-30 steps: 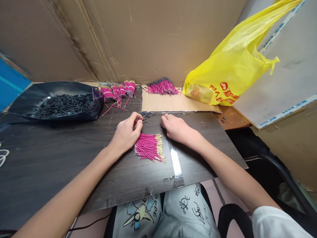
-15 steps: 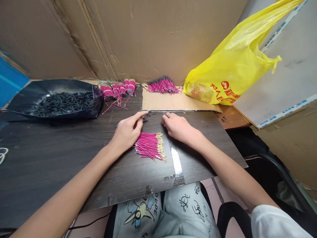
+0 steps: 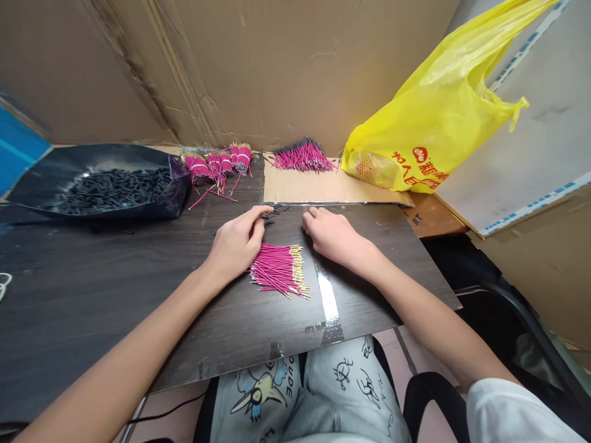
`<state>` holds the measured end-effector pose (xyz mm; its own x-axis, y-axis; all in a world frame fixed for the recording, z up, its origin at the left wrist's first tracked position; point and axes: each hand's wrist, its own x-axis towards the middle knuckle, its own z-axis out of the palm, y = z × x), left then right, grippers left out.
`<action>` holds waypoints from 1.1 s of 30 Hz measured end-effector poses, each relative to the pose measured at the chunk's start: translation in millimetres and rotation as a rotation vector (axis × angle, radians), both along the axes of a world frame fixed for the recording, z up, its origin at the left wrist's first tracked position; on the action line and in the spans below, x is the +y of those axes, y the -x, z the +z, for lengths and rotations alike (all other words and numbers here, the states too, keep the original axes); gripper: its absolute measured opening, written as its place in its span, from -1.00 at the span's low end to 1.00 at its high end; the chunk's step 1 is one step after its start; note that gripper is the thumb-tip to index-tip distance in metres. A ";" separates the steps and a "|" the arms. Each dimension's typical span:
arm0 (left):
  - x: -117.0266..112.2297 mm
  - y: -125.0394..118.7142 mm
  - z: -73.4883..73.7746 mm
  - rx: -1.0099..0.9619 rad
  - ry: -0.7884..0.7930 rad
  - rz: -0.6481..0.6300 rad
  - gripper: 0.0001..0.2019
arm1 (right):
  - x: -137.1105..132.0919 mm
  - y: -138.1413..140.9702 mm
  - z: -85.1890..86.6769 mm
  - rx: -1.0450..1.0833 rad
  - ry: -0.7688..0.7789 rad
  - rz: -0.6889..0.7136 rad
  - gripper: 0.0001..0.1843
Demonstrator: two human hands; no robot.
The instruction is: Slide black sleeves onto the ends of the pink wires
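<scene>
My left hand (image 3: pixel 237 241) rests on the dark table with its fingers bent and the index finger reaching forward. Its fingertips are among small loose black tubes (image 3: pixel 277 213), and whatever they pinch is hidden. My right hand (image 3: pixel 329 232) is closed a little to the right, thumb and fingers drawn together; anything in it is too small to make out. Between and below the hands lies a spread of magenta wires (image 3: pixel 276 268) with gold tips pointing right and silvery tips at the left, the nearest wires beside my left thumb.
A black bag (image 3: pixel 28 192) full of black tubes lies open at the left. Tied magenta wire bundles (image 3: pixel 218 165) sit at the back. More magenta wires with black ends (image 3: pixel 305 155) are piled on a cardboard sheet (image 3: pixel 305 189). A yellow plastic bag (image 3: pixel 415 123) leans at the right.
Both hands stay in almost the same place, with only slight finger movement. The whole view has shifted slightly; the wires and bags look unmoved.
</scene>
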<state>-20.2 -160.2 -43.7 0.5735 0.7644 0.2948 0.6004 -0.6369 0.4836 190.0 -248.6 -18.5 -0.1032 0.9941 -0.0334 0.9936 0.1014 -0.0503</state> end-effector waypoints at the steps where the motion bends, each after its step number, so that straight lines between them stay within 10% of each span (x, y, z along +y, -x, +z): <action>1: 0.2 0.1 -0.2 0.007 -0.006 0.006 -0.58 | 0.0 -0.1 0.0 -0.005 -0.003 0.006 -0.67; 16: 6.2 5.3 -4.0 0.183 -0.350 -0.099 -0.56 | 5.3 -6.8 -7.9 0.007 0.011 0.081 -0.62; 33: 6.8 5.2 -5.3 0.175 -0.292 -0.113 -0.59 | 4.1 -7.7 -6.7 0.019 0.005 0.082 -0.64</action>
<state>-25.4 -153.4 -49.0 0.7108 0.5909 0.3815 0.5754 -0.8005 0.1678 197.7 -244.5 -25.3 -0.1853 0.9820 -0.0357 0.9807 0.1826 -0.0698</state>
